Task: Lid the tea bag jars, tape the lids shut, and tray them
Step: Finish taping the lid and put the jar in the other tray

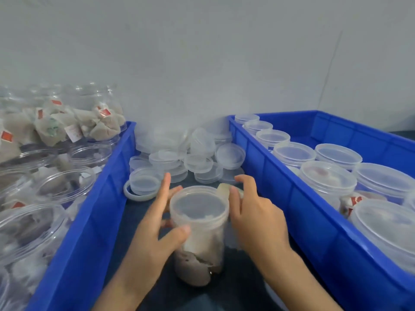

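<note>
1. Head view shows the jar (199, 234) standing on the dark table between the two blue crates, its lid (198, 206) already seated on top.
2. My left hand (155, 223) wraps the jar's upper wall — thumb in front, fingers curled round the far side.
3. My right hand (253, 212) sits against the lid's right edge, finger and thumb pinching what looks like a strip of tape (223, 190); blur keeps me from being sure.
4. To do this well, I judge I should keep the jar steady with the left hand, press the strip across the seam of lid and wall, and smooth it down flat.
5. Taped jars belong in the right crate (280, 176), beside the lidded ones there; the left crate (105, 198) holds open jars.
</note>
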Demonstrator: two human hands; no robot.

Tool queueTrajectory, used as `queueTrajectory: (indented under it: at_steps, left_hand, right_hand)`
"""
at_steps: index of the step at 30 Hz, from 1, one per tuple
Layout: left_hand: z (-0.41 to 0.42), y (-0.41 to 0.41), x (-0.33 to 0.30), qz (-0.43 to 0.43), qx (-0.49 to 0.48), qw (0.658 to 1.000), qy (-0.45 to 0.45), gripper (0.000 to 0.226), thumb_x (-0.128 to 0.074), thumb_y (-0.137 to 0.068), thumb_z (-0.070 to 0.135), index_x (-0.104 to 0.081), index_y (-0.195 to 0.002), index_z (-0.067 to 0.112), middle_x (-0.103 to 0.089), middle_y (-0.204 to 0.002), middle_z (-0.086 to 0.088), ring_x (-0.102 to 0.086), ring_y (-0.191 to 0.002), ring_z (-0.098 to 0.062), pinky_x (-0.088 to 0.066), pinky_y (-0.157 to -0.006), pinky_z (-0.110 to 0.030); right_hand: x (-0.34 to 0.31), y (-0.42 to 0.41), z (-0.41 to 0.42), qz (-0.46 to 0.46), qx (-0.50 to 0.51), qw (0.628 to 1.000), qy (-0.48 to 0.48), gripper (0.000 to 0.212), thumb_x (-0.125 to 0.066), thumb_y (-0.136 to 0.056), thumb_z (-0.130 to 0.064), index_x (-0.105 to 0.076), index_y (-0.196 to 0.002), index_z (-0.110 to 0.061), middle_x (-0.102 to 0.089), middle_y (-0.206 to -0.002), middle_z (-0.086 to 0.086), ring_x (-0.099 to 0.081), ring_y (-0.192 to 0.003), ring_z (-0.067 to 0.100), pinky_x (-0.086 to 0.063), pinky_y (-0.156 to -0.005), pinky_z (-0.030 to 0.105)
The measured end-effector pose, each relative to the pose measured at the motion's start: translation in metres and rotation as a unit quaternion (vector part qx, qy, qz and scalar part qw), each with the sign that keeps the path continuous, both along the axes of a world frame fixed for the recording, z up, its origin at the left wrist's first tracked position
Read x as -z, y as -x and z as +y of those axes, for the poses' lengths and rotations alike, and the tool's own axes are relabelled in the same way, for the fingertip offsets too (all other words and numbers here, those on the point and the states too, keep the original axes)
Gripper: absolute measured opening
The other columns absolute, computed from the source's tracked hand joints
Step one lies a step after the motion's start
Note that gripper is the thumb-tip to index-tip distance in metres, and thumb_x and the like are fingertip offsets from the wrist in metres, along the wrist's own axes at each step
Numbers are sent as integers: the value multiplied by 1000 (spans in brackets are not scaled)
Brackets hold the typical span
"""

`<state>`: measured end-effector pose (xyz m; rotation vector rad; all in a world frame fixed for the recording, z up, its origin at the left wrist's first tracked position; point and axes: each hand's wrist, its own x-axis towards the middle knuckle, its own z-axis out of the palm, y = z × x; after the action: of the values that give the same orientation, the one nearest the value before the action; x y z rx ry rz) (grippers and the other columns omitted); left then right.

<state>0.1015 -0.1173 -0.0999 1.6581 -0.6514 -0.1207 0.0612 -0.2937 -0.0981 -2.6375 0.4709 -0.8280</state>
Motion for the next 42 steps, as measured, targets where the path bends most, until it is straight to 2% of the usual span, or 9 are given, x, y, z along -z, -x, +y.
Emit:
queueTrajectory:
  at_steps: [3,8,13,17,22,28,34,38,42]
  left_hand:
    - [-11,6,-20,-96,-37,981,-163,104,-60,-45,76,-9,-134,64,-29,-133,43,-28,-123,17,-33,-101,-22]
    - [-29,5,-48,-264,-96,827,-486,119,-34,-44,93,4,-145,44,-28,-137,14,-21,-127,-10,-31,-95,-29]
    - [-16,2,-56,-224,-23,852,-472,78,-56,-77,62,-14,-142,51,-15,-149,15,-12,-138,-8,-28,-100,-28]
    - [-22,2,-52,-218,-1,849,-481,72,-58,-83,45,-17,-142,42,-5,-156,10,5,-144,-14,-4,-113,-33]
    - [-15,4,-49,-275,-9,859,-431,65,-57,-77,50,-28,-134,42,-30,-133,24,-21,-127,-2,-18,-91,-20]
    - [-21,7,-42,-303,-75,837,-449,65,-37,-81,67,-25,-138,37,-31,-136,15,-24,-129,-10,-20,-105,-28]
    - [-28,11,-28,-316,-183,793,-488,53,-26,-90,58,-26,-135,30,-35,-138,-2,-31,-126,-24,-26,-100,-38]
    - [-35,13,-28,-297,-242,777,-500,46,-29,-89,53,-37,-127,27,-47,-122,-4,-42,-112,-28,-31,-87,-40]
    - [-43,16,-31,-261,-278,782,-494,42,-35,-86,45,-48,-120,25,-51,-113,-5,-44,-105,-29,-31,-80,-40]
  right_hand:
    - [4,14,5,33,-6,996,80,40,-11,-95,-49,-21,-131,-35,-67,-90,-7,-63,-84,12,-27,-57,28]
    - [-5,22,2,66,-107,992,-25,41,-12,-91,-54,-24,-126,-37,-67,-91,-5,-62,-85,16,-34,-61,31]
    - [-4,36,-24,154,-298,928,-164,56,-45,-73,-72,-25,-125,-60,-49,-66,-17,-49,-63,-1,-39,-61,17]
    - [2,38,-30,181,-312,915,-181,69,-50,-71,-70,-13,-129,-66,-48,-60,-9,-45,-56,4,-43,-63,30]
    - [-11,33,-27,170,-245,951,-79,74,-38,-72,-76,0,-134,-60,-53,-60,-2,-53,-59,14,-43,-59,37]
    - [-15,28,-25,39,-169,979,105,65,-30,-83,-69,1,-139,-56,-58,-111,-22,-59,-95,10,-42,-66,26]
    - [-6,9,-7,-9,-180,969,167,47,-54,-91,-42,-42,-136,-41,-59,-61,0,-54,-50,20,-39,-44,32]
    - [1,-8,1,26,-138,977,162,46,-26,-98,-48,-17,-142,-49,-61,-77,-2,-57,-66,17,-39,-57,30]
    - [1,-22,3,37,-105,980,165,44,-21,-99,-47,-24,-143,-46,-66,-85,-4,-60,-75,15,-46,-64,30]
